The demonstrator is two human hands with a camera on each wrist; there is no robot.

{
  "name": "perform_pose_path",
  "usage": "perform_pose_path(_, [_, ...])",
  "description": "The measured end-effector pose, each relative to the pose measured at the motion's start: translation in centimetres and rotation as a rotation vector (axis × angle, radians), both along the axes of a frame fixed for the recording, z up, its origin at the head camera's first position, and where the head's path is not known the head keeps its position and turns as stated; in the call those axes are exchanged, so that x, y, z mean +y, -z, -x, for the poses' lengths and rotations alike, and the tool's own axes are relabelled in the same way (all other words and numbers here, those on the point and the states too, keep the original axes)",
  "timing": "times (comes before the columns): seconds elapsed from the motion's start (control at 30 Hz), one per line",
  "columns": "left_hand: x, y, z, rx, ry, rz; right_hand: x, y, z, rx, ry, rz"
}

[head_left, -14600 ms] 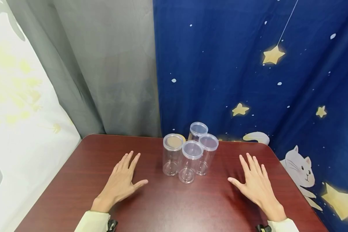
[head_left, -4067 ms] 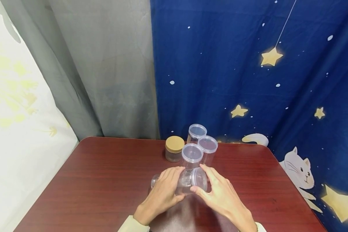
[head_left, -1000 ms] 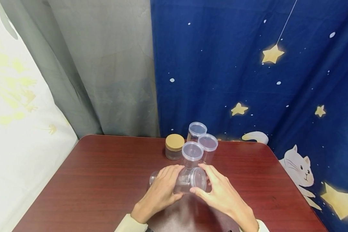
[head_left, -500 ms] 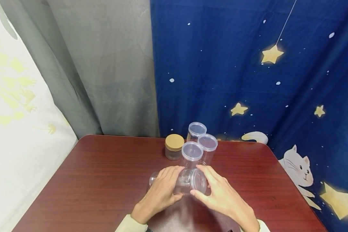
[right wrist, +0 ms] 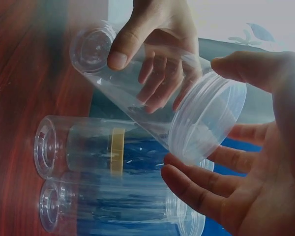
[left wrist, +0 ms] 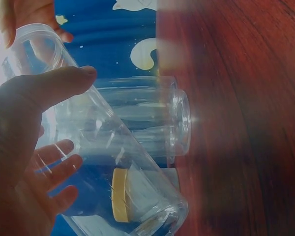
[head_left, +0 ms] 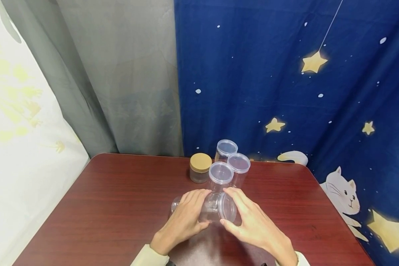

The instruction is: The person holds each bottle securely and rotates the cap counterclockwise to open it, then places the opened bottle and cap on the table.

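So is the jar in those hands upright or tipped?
Tipped: the clear jar is held aslant, its lid by the right hand and its base jutting past the left hand.

Upright jars [head_left: 221,173] beyond, free tabletop [head_left: 113,199] left

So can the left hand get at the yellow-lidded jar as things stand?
Probably not: the left hand holds the tilted clear jar, though the yellow-lidded jar looks unobstructed on its left.

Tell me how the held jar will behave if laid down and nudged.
The held jar would probably roll, its body being round. It looks light for its size: clear walls, nothing visible inside. Its smooth, glossy surface may be slippery.
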State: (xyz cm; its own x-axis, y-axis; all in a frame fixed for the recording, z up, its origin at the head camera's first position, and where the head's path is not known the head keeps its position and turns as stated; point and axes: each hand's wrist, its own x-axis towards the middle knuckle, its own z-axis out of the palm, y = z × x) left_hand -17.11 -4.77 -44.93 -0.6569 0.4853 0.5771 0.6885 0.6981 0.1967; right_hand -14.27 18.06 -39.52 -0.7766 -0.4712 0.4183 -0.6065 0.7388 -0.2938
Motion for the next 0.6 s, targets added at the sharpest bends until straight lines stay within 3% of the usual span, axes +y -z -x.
perform_pose_path(0.33, [-0.05, 0.15, 0.09, -0.003, 0.007, -0.008, 0.23, -0.02, 0.21, 0.044, -0.053, 0.002])
perform_pose_path(0.6, [-0.37, 0.29, 0.29, -0.001, 0.006, -0.02, 0.41, -0.14, 0.19, 0.022, -0.061, 0.009])
